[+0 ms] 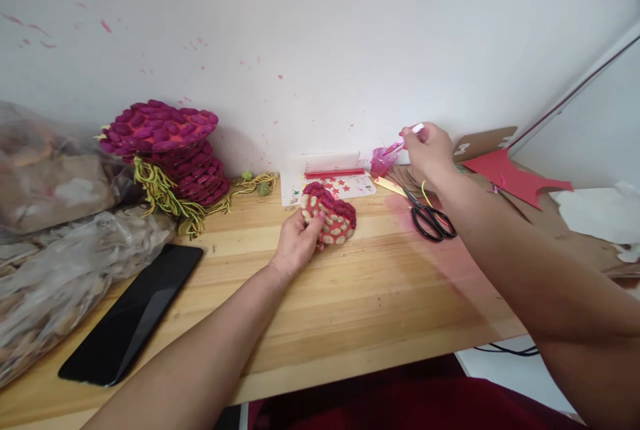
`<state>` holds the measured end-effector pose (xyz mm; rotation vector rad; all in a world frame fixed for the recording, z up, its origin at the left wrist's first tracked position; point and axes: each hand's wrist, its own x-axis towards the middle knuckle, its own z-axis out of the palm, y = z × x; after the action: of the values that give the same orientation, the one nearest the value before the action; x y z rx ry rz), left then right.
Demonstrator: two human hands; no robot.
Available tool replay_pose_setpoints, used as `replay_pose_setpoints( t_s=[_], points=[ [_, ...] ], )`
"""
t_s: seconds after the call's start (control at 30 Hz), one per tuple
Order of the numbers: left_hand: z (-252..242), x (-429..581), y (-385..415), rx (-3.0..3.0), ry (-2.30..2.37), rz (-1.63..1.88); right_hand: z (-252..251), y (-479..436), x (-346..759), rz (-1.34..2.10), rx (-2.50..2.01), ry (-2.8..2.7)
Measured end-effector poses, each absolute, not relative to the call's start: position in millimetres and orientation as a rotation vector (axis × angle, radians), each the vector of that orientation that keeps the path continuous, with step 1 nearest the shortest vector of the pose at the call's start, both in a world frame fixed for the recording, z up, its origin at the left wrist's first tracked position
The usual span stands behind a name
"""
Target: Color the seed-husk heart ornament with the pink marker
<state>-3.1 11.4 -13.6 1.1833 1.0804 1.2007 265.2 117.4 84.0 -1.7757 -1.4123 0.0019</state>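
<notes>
Two hands busy: left hand (pixel 299 238) grips heart piece (pixel 330 214), partly covering it; right hand (pixel 426 150) pinches brush (pixel 407 136), bristles indistinct.

Left hand (pixel 299 239) curled closed, forearm low near the scissors (pixel 430 217); right hand (pixel 427 150) pinched shut beyond them, arm outstretched.

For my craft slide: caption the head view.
Left hand steadies a half-painted shell heart while right hand dips a brush into pink paint cup.
</notes>
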Motion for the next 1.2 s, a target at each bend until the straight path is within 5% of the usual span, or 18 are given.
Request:
replay_pose_setpoints(
  t_s=[0.27,0.53,1.2],
  points=[
    [-9.1,-3.4,6.9,1.210,1.059,1.200,39.9,25.0,201.3,0.606,-1.158,-1.311],
    [-11.1,-4.2,7.4,1.257,1.067,1.179,31.9,-8.7,166.6,0.211,-1.067,-1.687],
    [-11.7,-4.6,8.1,1.235,1.083,1.170,25.4,-8.5,175.0,0.166,-1.076,-1.753]
  ],
)
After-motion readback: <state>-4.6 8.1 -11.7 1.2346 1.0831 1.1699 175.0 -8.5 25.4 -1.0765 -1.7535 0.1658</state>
